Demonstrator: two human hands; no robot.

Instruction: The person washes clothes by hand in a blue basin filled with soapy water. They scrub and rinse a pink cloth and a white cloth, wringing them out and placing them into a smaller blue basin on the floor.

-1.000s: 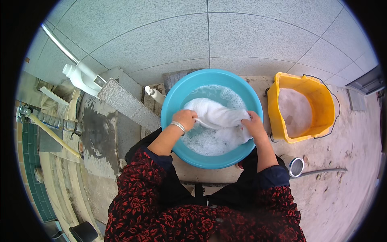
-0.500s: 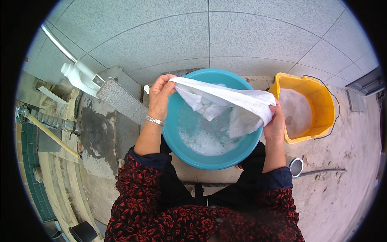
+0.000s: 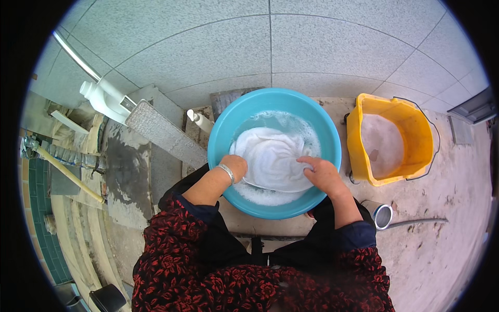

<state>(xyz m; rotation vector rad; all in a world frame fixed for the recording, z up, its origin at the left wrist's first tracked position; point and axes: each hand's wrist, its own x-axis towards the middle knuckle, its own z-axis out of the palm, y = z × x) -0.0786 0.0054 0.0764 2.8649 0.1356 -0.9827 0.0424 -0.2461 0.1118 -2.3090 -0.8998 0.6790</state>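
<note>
A white towel (image 3: 273, 158) lies bunched in sudsy water inside a round teal basin (image 3: 270, 210). At the towel's left edge, my left hand (image 3: 235, 167), with a silver bracelet on its wrist, is closed with fingers curled down on the cloth. My right hand (image 3: 321, 176) is over the towel's right side; its index finger stretches out across the cloth and the thumb is apart, while the other fingers are partly hidden. White foam shows around the towel, mostly behind and in front of it.
Right of the basin stands a yellow bucket (image 3: 358, 156) with greyish sudsy liquid. A white pump bottle (image 3: 200, 120) is at the basin's left, near a flat grey mop head (image 3: 161, 135) and a white jug (image 3: 101, 101). A metal cylinder (image 3: 383, 216) lies by my right knee; a tiled wall (image 3: 223, 49) rises behind.
Both hands have come down toward me with the towel, which was stretched between them above the basin and now lies in the water. My right hand's fingers have loosened from its corner.
</note>
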